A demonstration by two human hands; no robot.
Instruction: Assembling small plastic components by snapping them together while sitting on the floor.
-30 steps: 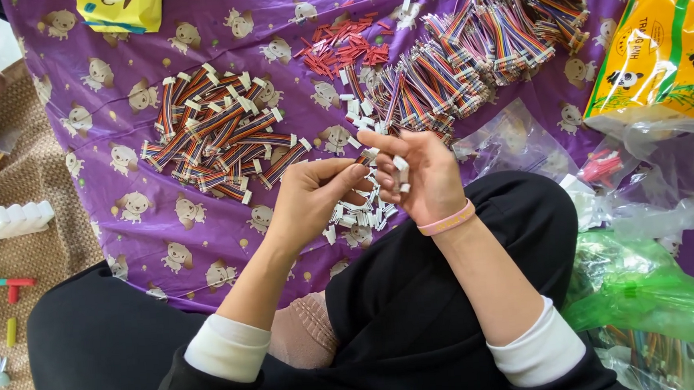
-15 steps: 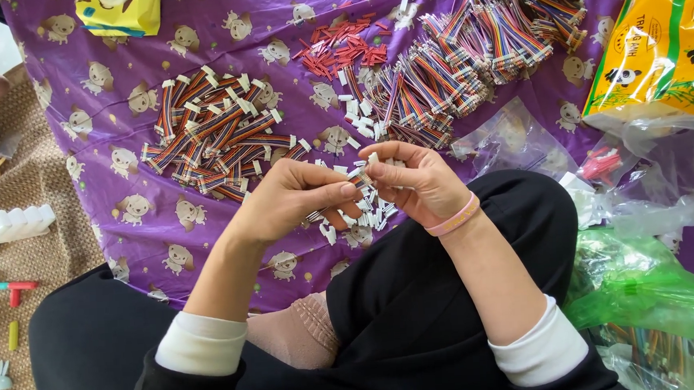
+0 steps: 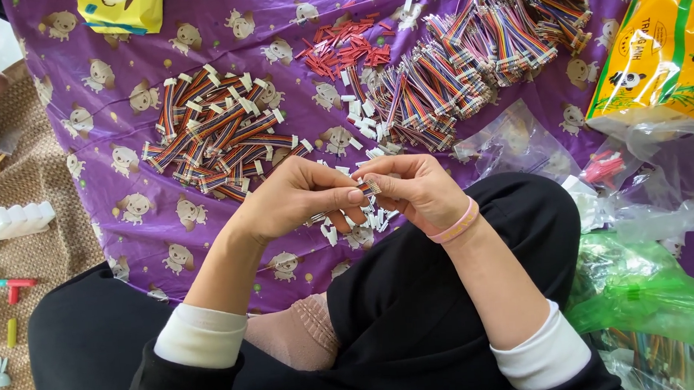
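My left hand [image 3: 295, 198] and my right hand [image 3: 419, 189] meet above the purple cloth [image 3: 148, 223], fingertips pinching a short multicoloured ribbon cable with a small white connector [image 3: 371, 187] between them. Under the hands lies a scatter of loose white connectors [image 3: 364, 218]. A pile of ribbon cables with white connectors on them [image 3: 215, 135] lies to the left. A bigger heap of ribbon cables without white ends [image 3: 467, 59] stretches to the upper right. A pink band circles my right wrist.
Small red connectors [image 3: 350, 46] lie at the top centre. A yellow packet [image 3: 659, 47], clear plastic bags [image 3: 667, 175] and a green bag [image 3: 651, 305] sit at right. A yellow box [image 3: 120, 10] is at the top left. Toys lie on the woven mat [image 3: 37, 254] at left.
Both hands have drawn together and slightly toward me, from reaching over the loose connectors to pinching one cable and connector between the fingertips.
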